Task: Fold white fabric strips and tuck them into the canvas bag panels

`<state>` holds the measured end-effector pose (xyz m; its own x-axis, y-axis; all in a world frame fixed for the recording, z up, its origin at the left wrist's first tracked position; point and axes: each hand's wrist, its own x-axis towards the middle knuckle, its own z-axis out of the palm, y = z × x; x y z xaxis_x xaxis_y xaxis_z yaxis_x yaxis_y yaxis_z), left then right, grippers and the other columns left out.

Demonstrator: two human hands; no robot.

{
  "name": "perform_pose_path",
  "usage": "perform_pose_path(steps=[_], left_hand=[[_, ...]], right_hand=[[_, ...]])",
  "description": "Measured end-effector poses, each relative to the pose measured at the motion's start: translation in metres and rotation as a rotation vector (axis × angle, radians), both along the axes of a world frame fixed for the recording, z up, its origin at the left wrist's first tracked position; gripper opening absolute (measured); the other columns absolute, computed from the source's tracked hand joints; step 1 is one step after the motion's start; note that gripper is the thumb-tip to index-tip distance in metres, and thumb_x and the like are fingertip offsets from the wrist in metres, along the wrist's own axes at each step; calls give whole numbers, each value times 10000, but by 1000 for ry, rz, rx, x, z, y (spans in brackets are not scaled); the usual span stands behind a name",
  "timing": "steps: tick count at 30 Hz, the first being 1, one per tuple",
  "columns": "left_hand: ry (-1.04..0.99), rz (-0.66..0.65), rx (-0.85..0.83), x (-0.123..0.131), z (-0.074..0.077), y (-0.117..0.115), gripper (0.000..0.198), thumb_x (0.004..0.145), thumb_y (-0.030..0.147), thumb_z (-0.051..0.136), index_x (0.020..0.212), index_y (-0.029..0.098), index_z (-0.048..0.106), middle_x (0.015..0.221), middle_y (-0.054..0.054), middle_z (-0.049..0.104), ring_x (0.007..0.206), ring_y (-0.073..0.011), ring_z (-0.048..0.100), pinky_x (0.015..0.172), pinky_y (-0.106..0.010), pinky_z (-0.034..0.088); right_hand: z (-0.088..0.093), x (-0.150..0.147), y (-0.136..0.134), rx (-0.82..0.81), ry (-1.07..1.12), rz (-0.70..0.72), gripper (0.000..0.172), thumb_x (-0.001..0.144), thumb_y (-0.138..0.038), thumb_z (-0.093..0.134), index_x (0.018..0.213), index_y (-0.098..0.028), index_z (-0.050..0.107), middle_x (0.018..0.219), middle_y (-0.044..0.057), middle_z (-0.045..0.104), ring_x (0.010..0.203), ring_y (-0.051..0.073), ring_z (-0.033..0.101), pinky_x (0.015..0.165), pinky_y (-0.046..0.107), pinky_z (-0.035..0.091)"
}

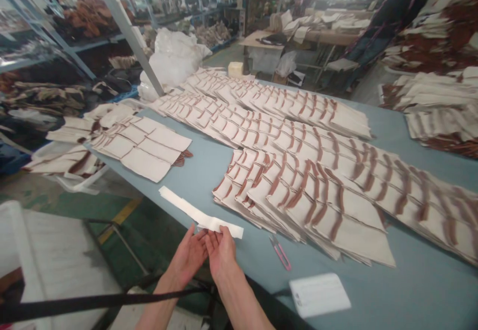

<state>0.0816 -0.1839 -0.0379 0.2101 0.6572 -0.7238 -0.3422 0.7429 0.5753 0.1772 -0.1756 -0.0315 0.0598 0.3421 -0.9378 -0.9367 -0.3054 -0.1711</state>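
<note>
A narrow cream fabric strip (186, 207) lies along the near edge of the blue-grey table, slightly bent near its right part. My right hand (221, 255) is palm up at that part, its thumb over the strip and its fingers at the lower edge. Beside it, my left hand (189, 254) is also turned palm up, thumb apart, fingertips meeting those of my right hand. A small pale bit shows between the hands; what it is I cannot make out. Pink-handled thread snips (280, 253) rest on the table to the right of my hands.
Overlapping rows of cream panels with brown edges (309, 190) cover much of the table (201, 158). Another panel stack (149, 146) sits at left. A white rectangular object (320, 294) lies near the front edge. A black strap (112, 300) crosses before my forearms. A person (392, 16) stands at back right.
</note>
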Motion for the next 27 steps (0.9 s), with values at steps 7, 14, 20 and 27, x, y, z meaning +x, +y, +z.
perform_pose_path(steps=[7,14,20,27], left_hand=[[-137,390,-33,-12,-36,59,267,1024,375,671,1165,150,693,1154,-81,738,970,-219,732,835,-405,633],[-103,564,5,-49,-32,102,285,1014,335,688,1239,161,671,1225,-91,713,1007,-232,724,842,-419,641],[-92,641,18,-67,-27,129,298,1020,379,673,1225,162,672,1168,-81,720,955,-221,722,812,-407,637],[-78,733,57,-66,-27,146,289,1027,404,656,1182,161,675,1068,-55,718,837,-184,702,750,-370,624]], right_hand=[[-11,5,-11,-75,-48,5,67,994,-197,586,939,-189,623,834,9,711,695,109,698,591,193,568],[-23,3,-12,-110,-80,-6,77,1027,-199,635,977,-141,631,864,-1,682,712,121,685,597,220,561],[-24,5,-8,-98,-59,1,100,1044,-229,645,1023,-132,649,874,3,674,731,129,684,624,243,584],[-22,14,1,-40,18,39,194,1055,-305,611,943,-148,637,823,-5,667,737,142,693,683,279,597]])
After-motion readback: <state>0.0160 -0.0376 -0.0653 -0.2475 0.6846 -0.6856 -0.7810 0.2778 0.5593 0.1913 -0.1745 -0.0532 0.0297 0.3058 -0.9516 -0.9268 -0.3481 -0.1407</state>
